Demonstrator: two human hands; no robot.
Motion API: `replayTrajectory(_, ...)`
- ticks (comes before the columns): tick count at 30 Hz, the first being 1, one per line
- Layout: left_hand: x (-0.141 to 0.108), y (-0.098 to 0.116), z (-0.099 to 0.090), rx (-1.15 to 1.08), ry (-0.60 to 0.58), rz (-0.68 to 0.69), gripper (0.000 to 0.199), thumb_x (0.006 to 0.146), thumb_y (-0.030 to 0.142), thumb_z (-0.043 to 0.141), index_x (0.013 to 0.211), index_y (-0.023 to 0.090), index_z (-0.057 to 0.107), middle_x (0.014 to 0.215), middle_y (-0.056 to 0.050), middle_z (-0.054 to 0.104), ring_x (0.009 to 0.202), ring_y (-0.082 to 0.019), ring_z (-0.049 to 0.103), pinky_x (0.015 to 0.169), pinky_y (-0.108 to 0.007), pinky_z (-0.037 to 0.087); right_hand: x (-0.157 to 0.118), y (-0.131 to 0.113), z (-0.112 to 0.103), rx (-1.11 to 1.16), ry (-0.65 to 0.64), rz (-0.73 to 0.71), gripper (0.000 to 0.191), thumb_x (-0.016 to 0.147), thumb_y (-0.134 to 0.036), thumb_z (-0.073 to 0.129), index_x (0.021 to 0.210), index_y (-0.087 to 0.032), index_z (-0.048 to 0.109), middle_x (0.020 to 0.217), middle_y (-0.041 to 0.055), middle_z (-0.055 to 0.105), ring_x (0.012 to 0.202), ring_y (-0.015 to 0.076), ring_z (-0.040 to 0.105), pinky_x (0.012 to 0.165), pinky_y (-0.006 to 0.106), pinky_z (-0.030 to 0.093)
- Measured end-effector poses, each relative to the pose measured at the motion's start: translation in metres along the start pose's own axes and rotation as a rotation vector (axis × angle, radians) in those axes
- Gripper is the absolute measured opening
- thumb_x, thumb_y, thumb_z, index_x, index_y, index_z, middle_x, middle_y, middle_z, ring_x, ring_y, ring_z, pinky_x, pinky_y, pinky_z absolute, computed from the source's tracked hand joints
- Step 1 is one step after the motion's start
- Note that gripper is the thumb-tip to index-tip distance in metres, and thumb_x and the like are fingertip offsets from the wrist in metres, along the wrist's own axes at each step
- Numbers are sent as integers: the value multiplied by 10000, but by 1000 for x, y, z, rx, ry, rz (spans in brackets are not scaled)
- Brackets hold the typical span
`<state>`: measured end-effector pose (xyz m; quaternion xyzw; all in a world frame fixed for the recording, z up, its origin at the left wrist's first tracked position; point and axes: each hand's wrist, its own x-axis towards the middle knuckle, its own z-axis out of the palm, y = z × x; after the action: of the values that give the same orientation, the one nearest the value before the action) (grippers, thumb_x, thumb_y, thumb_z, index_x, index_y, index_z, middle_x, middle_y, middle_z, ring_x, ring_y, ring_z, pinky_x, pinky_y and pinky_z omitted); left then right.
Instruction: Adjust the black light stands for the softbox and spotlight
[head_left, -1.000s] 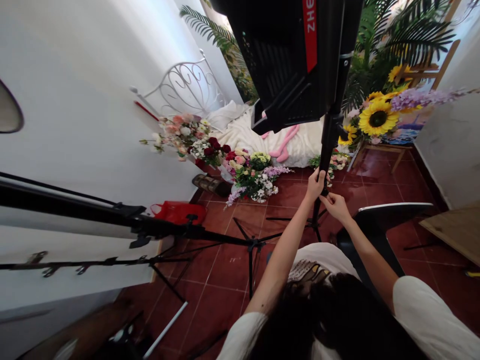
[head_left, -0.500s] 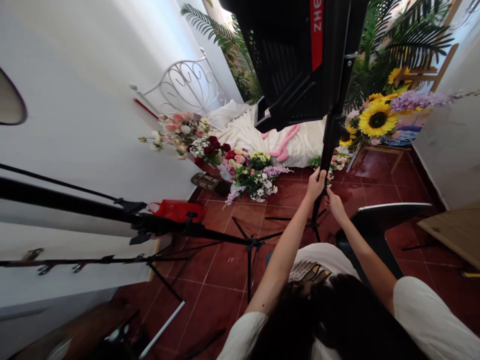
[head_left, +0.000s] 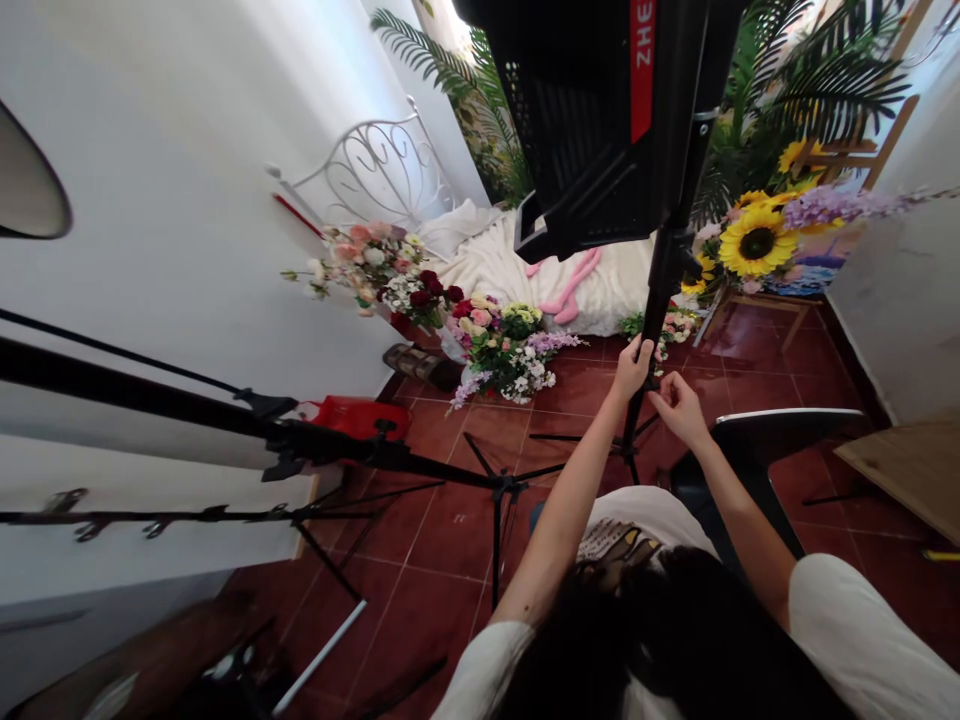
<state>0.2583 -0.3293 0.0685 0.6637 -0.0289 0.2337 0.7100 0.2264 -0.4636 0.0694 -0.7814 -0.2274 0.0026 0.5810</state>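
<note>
A black light stand (head_left: 654, 300) rises in front of me, carrying a large black lamp (head_left: 581, 130) with a red lettered strip. My left hand (head_left: 631, 370) is wrapped around the stand's pole, just below a joint. Right beside it, my right hand (head_left: 681, 408) has its fingers curled in a pinch at a small black locking knob (head_left: 650, 383) on the pole. The fingertips partly hide where they meet the knob. Below, the stand's legs (head_left: 628, 445) spread on the floor.
Another black stand (head_left: 352, 452) slants across the left, its legs near mine. Artificial flowers (head_left: 495, 345) line a bed with a cream blanket (head_left: 480, 250). Sunflowers (head_left: 757, 240) stand at right, above a black chair (head_left: 739, 480). A red bag (head_left: 352, 418) lies left.
My right hand has shifted slightly, its wrist turned and fingers more curled at the knob. The left hand keeps its grip on the pole. The view has shifted slightly.
</note>
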Motion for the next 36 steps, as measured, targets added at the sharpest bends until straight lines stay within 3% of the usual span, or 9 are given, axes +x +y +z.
replayTrajectory(2, 0, 0, -1, 1, -5, 1, 662, 838, 813, 425, 738, 174, 565, 702, -25, 585, 658, -112, 534, 654, -257, 463, -2, -3, -1, -85, -62, -19, 293, 784, -414, 619, 737, -251, 381, 601, -82, 378, 545, 110, 355, 570, 248, 321)
replayTrajectory(7, 0, 3, -1, -17, -2, 3, 649, 832, 807, 449, 741, 173, 558, 697, -19, 578, 641, -107, 535, 628, -249, 464, 3, -9, 6, -393, 33, 47, 351, 765, -384, 615, 669, -249, 305, 572, -56, 426, 532, 124, 373, 552, 262, 255)
replayTrajectory(11, 0, 4, -1, -11, -6, 15, 652, 830, 807, 448, 733, 172, 558, 692, -14, 569, 632, -102, 525, 645, -251, 466, 8, -11, 9, -541, 53, 74, 366, 773, -413, 630, 628, -242, 341, 582, -15, 502, 560, 146, 443, 549, 272, 235)
replayTrajectory(16, 1, 5, -1, 12, 1, -10, 659, 826, 817, 439, 730, 176, 554, 698, -20, 576, 661, -111, 538, 671, -260, 476, 8, -9, 9, -620, 30, 82, 373, 835, -470, 597, 591, -226, 454, 604, 26, 583, 583, 158, 499, 555, 279, 227)
replayTrajectory(23, 0, 6, -1, 11, -8, -45, 658, 830, 813, 436, 745, 171, 552, 695, -24, 577, 608, -101, 508, 590, -250, 463, 12, -14, 10, -767, -61, 163, 366, 883, -437, 604, 600, -205, 580, 625, 64, 648, 599, 174, 570, 570, 287, 211)
replayTrajectory(30, 0, 7, -2, 11, -18, -7, 687, 812, 839, 421, 733, 170, 553, 699, -25, 574, 630, -105, 513, 606, -250, 462, 13, -16, 11, -886, -105, 157, 452, 967, -478, 532, 663, -185, 693, 706, 133, 717, 677, 225, 668, 575, 286, 274)
replayTrajectory(36, 0, 7, -2, 28, -6, 7, 690, 817, 840, 418, 717, 173, 564, 711, -30, 586, 678, -117, 534, 678, -266, 466, 18, -12, 10, -801, -127, 167, 519, 982, -491, 503, 576, -198, 640, 638, 127, 674, 640, 227, 652, 576, 290, 327)
